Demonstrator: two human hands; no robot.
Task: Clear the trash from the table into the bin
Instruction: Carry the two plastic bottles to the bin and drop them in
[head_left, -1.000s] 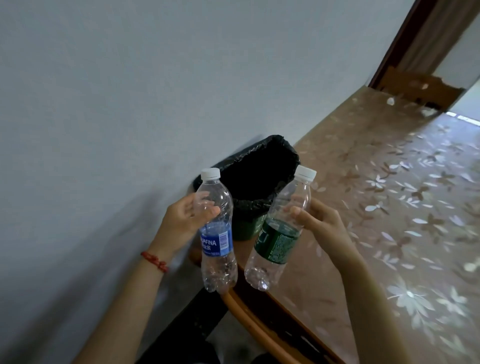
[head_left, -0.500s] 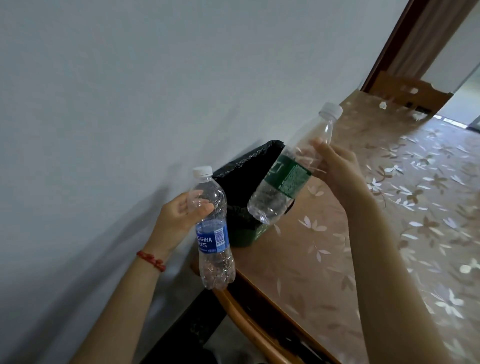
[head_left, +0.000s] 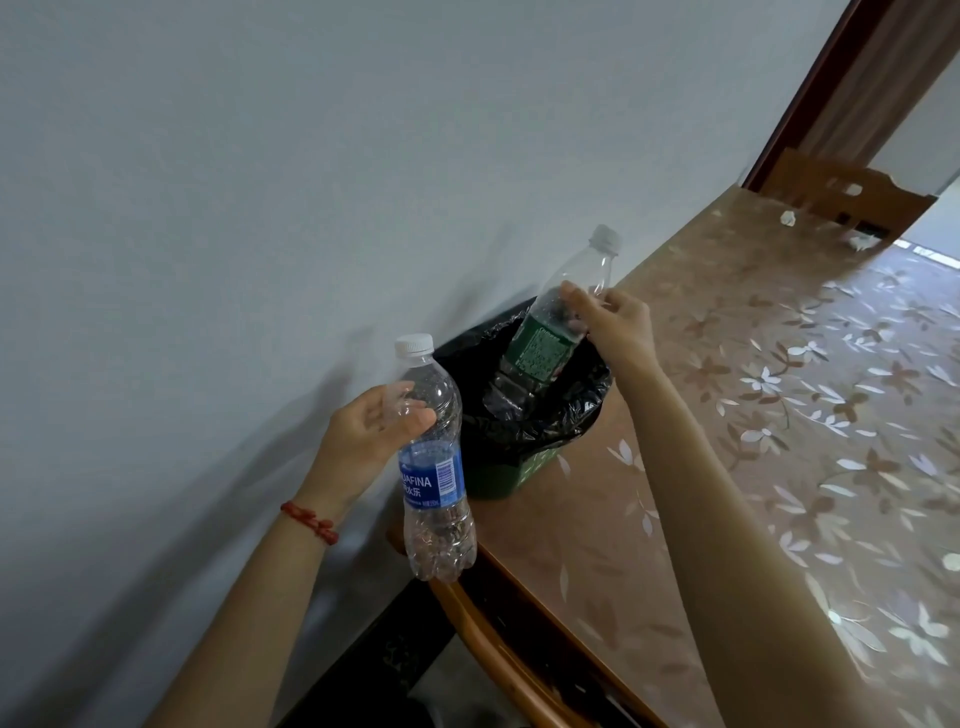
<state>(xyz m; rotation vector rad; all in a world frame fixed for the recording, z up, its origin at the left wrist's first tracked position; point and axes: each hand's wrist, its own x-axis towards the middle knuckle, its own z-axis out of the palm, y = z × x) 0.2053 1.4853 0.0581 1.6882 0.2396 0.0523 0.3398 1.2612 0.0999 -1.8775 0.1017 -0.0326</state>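
A small green bin (head_left: 511, 475) lined with a black bag (head_left: 576, 405) stands on the table's near corner by the wall. My right hand (head_left: 615, 325) grips the upper part of an empty clear bottle with a green label (head_left: 540, 348); its base is lowered into the bin's mouth, its white cap pointing up. My left hand (head_left: 366, 434) holds an empty clear bottle with a blue label (head_left: 434, 467) upright, to the left of the bin and over the table's edge.
The table (head_left: 753, 415) has a brown floral cover and runs along the grey wall (head_left: 311, 208). Two small white scraps (head_left: 788, 218) lie at its far end, in front of a wooden chair back (head_left: 852, 195). A chair rim (head_left: 498, 634) curves below the near edge.
My right hand has carried the green-label bottle from above the table over to the bin and lowered its base into the bag. My left hand has stayed in place with the blue-label bottle.
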